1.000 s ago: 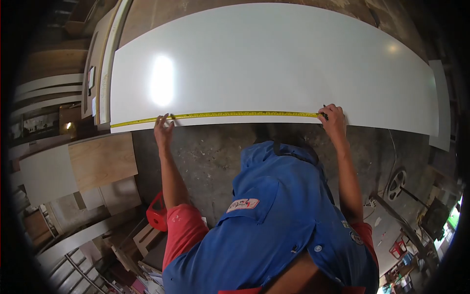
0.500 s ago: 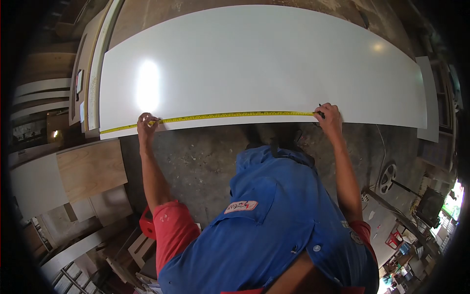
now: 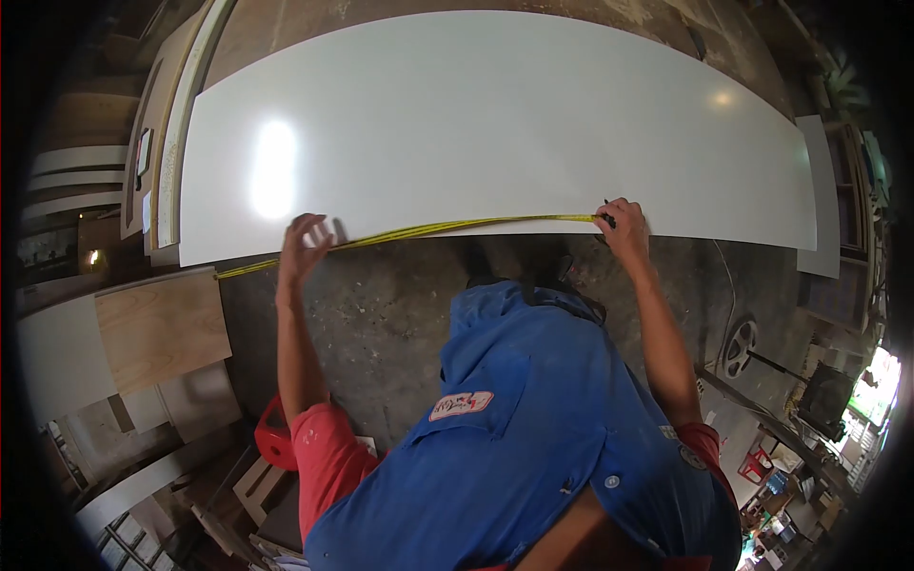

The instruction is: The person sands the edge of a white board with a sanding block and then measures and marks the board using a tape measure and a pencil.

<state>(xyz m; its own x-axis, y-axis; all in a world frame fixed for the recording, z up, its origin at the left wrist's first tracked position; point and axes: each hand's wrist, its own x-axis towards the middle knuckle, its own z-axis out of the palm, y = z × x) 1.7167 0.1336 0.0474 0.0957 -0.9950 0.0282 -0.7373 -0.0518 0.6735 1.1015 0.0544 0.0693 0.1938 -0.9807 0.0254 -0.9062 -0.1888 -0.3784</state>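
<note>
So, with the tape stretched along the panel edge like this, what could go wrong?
The left hand is open above the yellow tape measure, not pressing it, so it may slip; its left end already hangs off the white panel. The right hand pins the other end with a dark marker, so any mark could land off.

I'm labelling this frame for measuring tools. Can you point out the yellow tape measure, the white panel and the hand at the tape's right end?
yellow tape measure (image 3: 457, 226), head view, middle of the blade.
white panel (image 3: 495, 124), head view, bare middle of its face.
right hand (image 3: 624, 226), head view, back of the hand.
</note>
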